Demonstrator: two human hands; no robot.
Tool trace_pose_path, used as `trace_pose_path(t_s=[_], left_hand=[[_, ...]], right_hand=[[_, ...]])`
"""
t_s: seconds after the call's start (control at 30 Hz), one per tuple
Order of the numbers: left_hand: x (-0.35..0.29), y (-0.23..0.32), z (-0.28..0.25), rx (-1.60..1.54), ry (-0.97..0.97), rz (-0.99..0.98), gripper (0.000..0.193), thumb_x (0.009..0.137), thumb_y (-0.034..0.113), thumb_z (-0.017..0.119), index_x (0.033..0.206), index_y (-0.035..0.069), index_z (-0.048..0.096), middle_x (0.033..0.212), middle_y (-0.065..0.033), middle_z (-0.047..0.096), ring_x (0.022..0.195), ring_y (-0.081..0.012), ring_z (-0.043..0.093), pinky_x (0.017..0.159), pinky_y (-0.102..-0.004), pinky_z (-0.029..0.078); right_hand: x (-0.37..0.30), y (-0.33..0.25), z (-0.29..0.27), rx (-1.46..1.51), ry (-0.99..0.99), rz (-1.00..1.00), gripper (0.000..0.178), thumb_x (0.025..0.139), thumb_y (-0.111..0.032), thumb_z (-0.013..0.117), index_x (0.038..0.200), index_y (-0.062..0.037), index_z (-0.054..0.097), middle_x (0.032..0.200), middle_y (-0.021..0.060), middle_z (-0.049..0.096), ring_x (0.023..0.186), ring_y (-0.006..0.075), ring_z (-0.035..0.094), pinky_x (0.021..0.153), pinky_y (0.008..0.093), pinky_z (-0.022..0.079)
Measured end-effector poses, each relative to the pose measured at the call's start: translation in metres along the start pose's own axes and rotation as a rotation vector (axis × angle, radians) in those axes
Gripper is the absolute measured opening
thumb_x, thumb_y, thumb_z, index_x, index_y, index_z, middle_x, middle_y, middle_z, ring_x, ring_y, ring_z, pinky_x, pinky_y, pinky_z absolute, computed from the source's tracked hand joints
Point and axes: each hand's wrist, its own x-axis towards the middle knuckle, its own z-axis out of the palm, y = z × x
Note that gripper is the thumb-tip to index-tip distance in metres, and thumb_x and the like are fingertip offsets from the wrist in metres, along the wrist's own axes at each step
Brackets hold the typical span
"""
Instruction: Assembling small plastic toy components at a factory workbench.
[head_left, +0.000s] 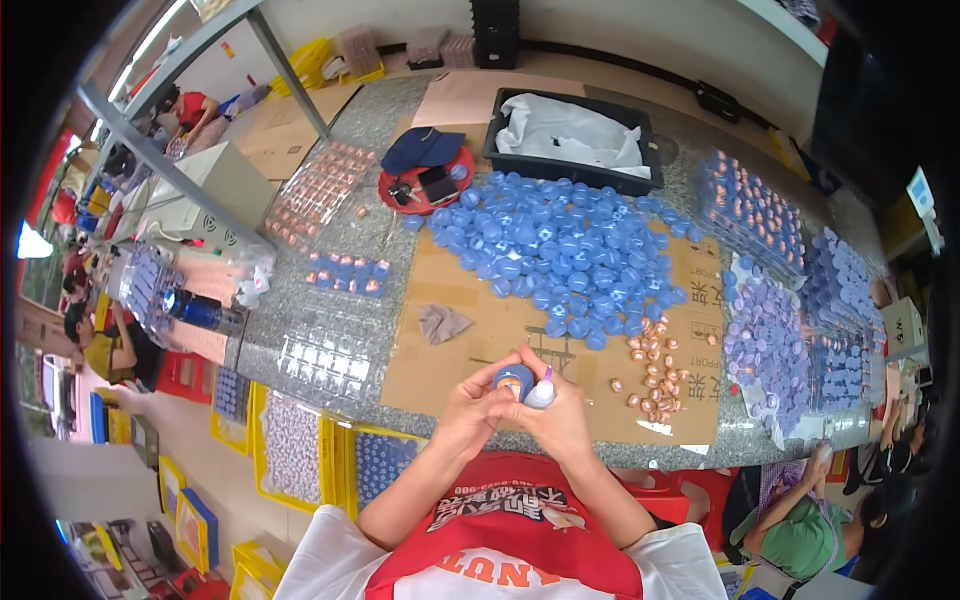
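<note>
My left hand [466,412] is closed around a small round blue piece [514,373] with a tan and white part at its front. In my right hand [562,418] sits a small white squeeze bottle [541,393] with a purple tip pointing up. Both hands meet above the near edge of a cardboard sheet [425,375]. Beyond them spreads a large heap of round blue pieces [540,245]. To the right lie several small brown-and-white pieces [655,375]. A crumpled grey cloth [442,323] rests left of the hands.
A black tray [570,176] with a white liner stands at the back, beside a red dish [388,190] holding a dark cap [422,148]. Clear moulded trays [325,362] lie left; purple pieces [765,345] and filled trays [750,210] right. Yellow crates [335,465] sit below. A co-worker [800,525] sits at right.
</note>
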Motion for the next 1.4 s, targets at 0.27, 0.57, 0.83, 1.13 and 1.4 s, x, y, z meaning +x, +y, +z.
trace_pose_path(t_s=[0.27,0.57,0.83,1.13,1.4], left_hand=[[0.008,0.010,-0.020,0.065,0.079,0.213,0.032,0.075,-0.005,0.056,0.107,-0.002,0.049,0.094,-0.0094,0.056,0.083,-0.0131,0.056,0.073,-0.0247,0.047],[0.007,0.042,-0.050,0.025,0.003,-0.011,0.048,0.069,-0.005,0.063,0.115,-0.001,0.048,0.095,-0.0098,0.059,0.082,-0.0143,0.059,0.070,-0.0241,0.049],[0.007,0.047,-0.090,-0.044,0.128,-0.031,0.041,0.074,0.000,0.059,0.114,-0.002,0.049,0.092,-0.0099,0.060,0.075,-0.0129,0.058,0.061,-0.0230,0.047],[0.072,0.088,-0.230,0.895,0.313,0.268,0.011,0.073,0.012,0.060,0.080,0.003,0.060,0.078,-0.0060,0.063,0.069,-0.0164,0.058,0.062,-0.0297,0.046],[0.134,0.244,-0.488,0.977,1.051,0.314,0.025,0.072,0.024,0.061,0.088,0.006,0.064,0.069,-0.0080,0.063,0.063,-0.0174,0.060,0.057,-0.0307,0.045]], right_hand=[[0.012,-0.004,0.035,-0.153,-0.058,-0.021,0.068,0.064,-0.006,0.073,0.123,0.0026,0.039,0.106,0.0115,0.056,0.091,0.0121,0.054,0.076,0.0254,0.045],[0.026,-0.003,0.063,0.100,-0.049,0.063,0.066,0.067,0.000,0.069,0.124,0.0046,0.037,0.108,0.0114,0.052,0.090,0.0140,0.054,0.078,0.0248,0.045],[0.040,0.032,0.098,0.063,-0.051,0.194,0.056,0.072,-0.008,0.067,0.120,0.0034,0.042,0.093,0.0089,0.058,0.073,0.0091,0.056,0.056,0.0198,0.048],[0.083,0.106,0.123,-0.134,-0.061,0.337,0.053,0.073,-0.018,0.066,0.118,0.0014,0.045,0.094,0.0097,0.060,0.071,0.0093,0.056,0.046,0.0221,0.048],[0.075,0.108,0.057,-0.260,0.032,0.430,0.050,0.072,-0.020,0.068,0.112,0.0027,0.049,0.089,0.0083,0.062,0.068,0.0093,0.058,0.046,0.0219,0.048]])
